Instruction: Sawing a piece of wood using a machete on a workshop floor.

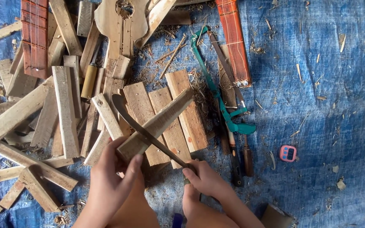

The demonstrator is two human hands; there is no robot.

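My left hand (113, 175) grips the near end of a long wooden slat (159, 122) that slants up to the right over three flat boards (172, 126). My right hand (203, 177) holds the handle of a long curved blade (142, 126). The dark blade lies across the slat, its tip pointing up-left near other slats. My knee shows between both hands at the bottom edge.
A pile of wood offcuts (43, 114) covers the left. A green-framed saw (218, 90) and wooden-handled tools (241, 154) lie right of the boards. A small pink timer (287, 153) sits on the blue tarp (339, 105). Two reddish fretted necks (234, 40) and a guitar-shaped wooden body (121, 21) lie at the top.
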